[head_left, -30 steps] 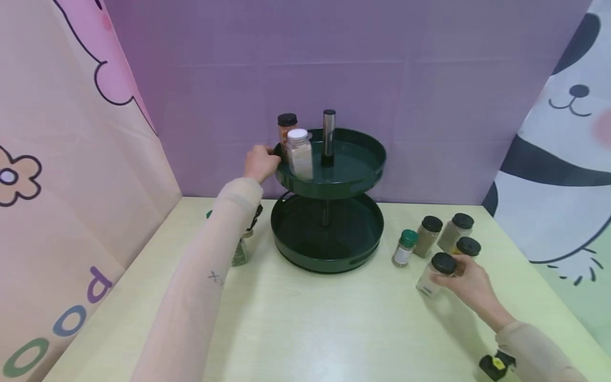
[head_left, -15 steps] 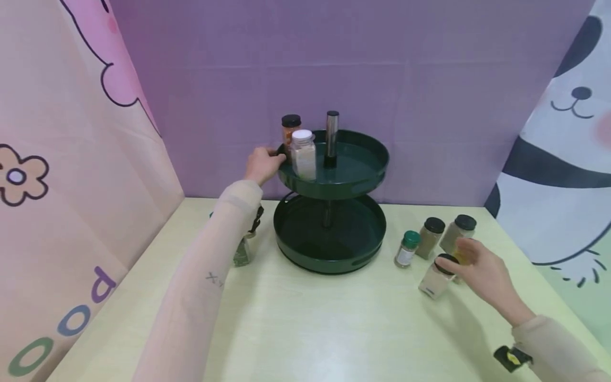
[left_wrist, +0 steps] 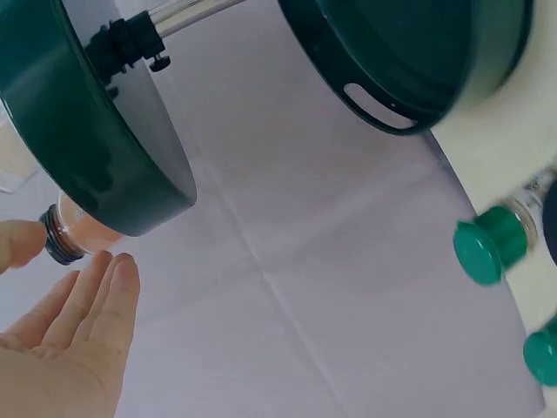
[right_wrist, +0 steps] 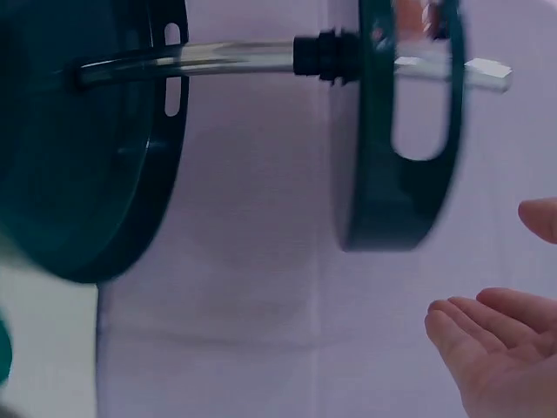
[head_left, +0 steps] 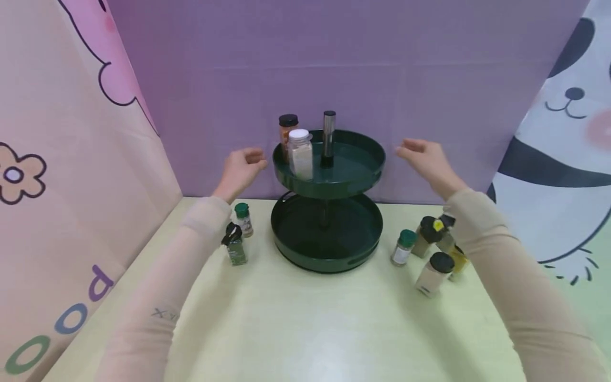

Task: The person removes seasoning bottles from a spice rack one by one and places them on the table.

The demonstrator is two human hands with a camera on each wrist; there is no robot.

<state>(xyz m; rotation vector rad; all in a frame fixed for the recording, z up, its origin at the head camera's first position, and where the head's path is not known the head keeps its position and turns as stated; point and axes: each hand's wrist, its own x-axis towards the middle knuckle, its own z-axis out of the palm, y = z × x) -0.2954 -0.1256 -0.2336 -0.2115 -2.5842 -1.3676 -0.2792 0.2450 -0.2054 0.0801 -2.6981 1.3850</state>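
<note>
A dark green two-tier round tray stand stands at the table's back, a metal post through its middle. On its upper tier, at the left, are an orange-filled jar with a black lid and a pale-filled jar with a white lid. Just left of that tier my left hand is raised, thumb and fingers apart, holding nothing. My right hand hovers to the right of the same tier, also without anything in it. The right wrist view shows these fingers apart from the tier's rim.
Right of the stand are a green-lidded jar, a black-lidded jar with pale contents and several others, partly hidden by my right sleeve. Left of it stand a green-lidded jar and a jar of green flakes. A purple cloth hangs behind.
My right hand has let go of the pale black-lidded jar and moved up and left to the upper tier. My left hand has drawn away leftward from that tier's rim.
</note>
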